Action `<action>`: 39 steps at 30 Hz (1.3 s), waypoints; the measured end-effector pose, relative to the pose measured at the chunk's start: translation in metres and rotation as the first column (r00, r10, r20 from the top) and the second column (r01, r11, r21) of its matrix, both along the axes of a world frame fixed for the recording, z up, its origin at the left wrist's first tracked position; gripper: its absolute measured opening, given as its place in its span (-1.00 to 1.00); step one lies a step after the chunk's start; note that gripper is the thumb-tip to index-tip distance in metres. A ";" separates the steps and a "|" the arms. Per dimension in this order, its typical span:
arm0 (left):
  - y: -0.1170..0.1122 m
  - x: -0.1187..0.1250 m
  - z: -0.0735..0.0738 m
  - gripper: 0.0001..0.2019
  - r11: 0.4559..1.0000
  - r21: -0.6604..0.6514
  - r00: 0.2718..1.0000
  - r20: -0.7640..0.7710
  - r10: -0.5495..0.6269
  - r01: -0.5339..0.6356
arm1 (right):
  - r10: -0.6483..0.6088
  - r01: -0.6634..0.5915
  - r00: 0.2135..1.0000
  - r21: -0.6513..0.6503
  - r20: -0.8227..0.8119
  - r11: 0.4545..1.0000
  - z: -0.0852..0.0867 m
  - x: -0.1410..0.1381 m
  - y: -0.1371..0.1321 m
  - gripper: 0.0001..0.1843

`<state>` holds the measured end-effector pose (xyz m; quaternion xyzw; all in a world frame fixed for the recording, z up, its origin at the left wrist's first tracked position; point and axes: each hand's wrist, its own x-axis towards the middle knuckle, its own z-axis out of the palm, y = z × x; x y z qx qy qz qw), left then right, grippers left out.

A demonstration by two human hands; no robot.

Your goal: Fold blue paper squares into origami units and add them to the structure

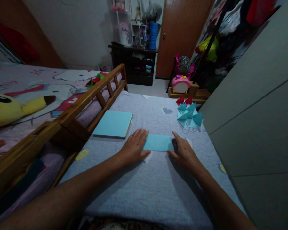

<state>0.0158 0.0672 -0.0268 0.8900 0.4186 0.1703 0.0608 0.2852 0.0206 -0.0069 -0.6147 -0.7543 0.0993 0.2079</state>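
A light blue sheet of paper (158, 143), folded into a narrow rectangle, lies flat on the cloth-covered surface between my hands. My left hand (136, 145) rests flat over its left end, fingers stretched out and thumb along the near edge. At the right end is my right hand (183, 150), thumb and index finger apart at the paper's corners, the other fingers curled under and partly hidden. To the left sits a square stack of light blue paper (114, 124). Several folded blue paper shapes (189, 115) stand at the far right, with red folded paper shapes (184, 101) behind them.
A wooden bed rail (93, 99) runs along the left, with a yellow plush toy (16, 108) on the bed beyond it. A pale cabinet (259, 105) borders the right side. Behind are a dark shelf unit (134, 65) and a pink toy case (181, 84).
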 end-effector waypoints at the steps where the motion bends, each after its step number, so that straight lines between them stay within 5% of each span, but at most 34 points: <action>1: 0.002 0.001 -0.001 -0.23 1.000 -0.029 1.000 -0.012 -0.006 0.005 | -0.029 0.028 0.997 -0.008 -0.067 1.000 -0.004 -0.001 0.002 -0.15; 14: 0.005 0.001 0.003 -0.23 0.990 -0.120 0.985 0.167 -0.049 0.069 | -0.156 0.084 0.729 -0.139 -0.666 0.987 -0.003 -0.011 0.004 -0.35; 19: 0.002 0.001 0.017 -0.24 0.995 -0.044 0.946 0.316 -0.075 0.094 | 0.009 -0.048 0.825 -0.055 -0.565 0.997 0.011 -0.010 -0.001 -0.95; 25: -0.005 -0.004 0.032 -0.60 0.979 0.174 0.862 0.474 -0.178 0.107 | 0.090 -0.032 0.794 0.106 -0.602 0.994 0.014 -0.009 -0.005 -0.92; 30: -0.013 -0.005 0.039 -0.56 0.912 0.410 0.920 0.354 -0.167 0.008 | 0.083 0.015 0.786 0.153 -0.612 0.988 0.006 -0.009 -0.007 -0.91; 39: -0.014 0.002 0.035 -0.79 0.872 0.471 0.962 0.148 -0.227 0.133 | 0.251 -0.195 0.960 0.344 -0.127 0.919 0.012 -0.018 -0.016 -0.75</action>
